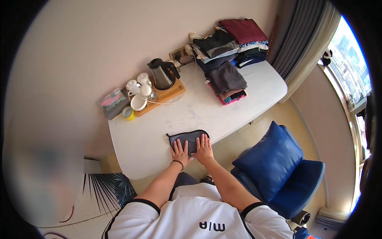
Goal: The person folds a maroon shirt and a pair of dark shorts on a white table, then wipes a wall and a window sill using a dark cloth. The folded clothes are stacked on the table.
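Observation:
A flat grey fabric piece (190,139) with black edging lies at the near edge of the white table; whether it is a pouch or a folded garment I cannot tell. A small dark tab sticks out at its far left corner. My left hand (180,152) lies flat on its near left part, fingers spread. My right hand (203,149) rests palm down on its right part, fingers stretched out and fairly close together. The thumbs almost meet over the near edge. Both palms hide parts of the fabric, and neither hand grips it.
On the white table (159,127), a wooden tray (171,92) holds a kettle (162,74) and white cups. Yellow tape (128,113) and a grey box (113,104) stand left. Folded clothes (227,75) are piled at the back right. A blue armchair (298,187) stands right.

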A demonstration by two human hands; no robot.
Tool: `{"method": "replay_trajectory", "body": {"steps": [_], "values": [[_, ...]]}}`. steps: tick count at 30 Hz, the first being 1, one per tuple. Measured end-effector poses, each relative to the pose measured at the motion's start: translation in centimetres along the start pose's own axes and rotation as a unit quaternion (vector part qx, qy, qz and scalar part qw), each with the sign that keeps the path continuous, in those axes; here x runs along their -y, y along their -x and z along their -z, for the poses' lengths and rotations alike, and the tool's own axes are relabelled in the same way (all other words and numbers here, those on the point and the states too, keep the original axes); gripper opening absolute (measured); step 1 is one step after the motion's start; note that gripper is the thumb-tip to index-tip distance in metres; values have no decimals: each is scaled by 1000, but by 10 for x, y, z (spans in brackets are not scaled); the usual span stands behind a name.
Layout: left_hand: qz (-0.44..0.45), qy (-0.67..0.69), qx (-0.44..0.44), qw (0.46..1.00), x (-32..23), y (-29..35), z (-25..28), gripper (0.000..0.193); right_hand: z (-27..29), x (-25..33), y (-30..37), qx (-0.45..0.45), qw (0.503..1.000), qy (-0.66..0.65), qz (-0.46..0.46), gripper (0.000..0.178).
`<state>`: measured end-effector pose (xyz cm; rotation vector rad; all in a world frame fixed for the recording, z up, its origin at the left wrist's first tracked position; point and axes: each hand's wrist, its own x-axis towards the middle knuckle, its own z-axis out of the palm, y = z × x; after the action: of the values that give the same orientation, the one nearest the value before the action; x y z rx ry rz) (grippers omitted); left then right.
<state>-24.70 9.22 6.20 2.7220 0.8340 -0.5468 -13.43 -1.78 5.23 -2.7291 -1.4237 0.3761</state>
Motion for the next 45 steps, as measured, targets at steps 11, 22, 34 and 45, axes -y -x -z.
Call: {"method": "replay_trajectory", "body": {"steps": [11, 22, 34, 45], "values": [[-85, -20, 51, 995, -40, -53, 57, 137, 29, -41, -44, -13, 999, 24, -36, 101], [-92, 62, 13, 994, -52, -175, 98, 142, 42, -92, -158, -32, 999, 29, -28, 74], [-92, 56, -23, 994, -62, -238, 114, 142, 63, -122, -222, 20, 996, 52, -65, 81], [-51, 59, -29, 997, -76, -116, 49, 134, 39, -107, -110, 10, 999, 31, 14, 86]]}}
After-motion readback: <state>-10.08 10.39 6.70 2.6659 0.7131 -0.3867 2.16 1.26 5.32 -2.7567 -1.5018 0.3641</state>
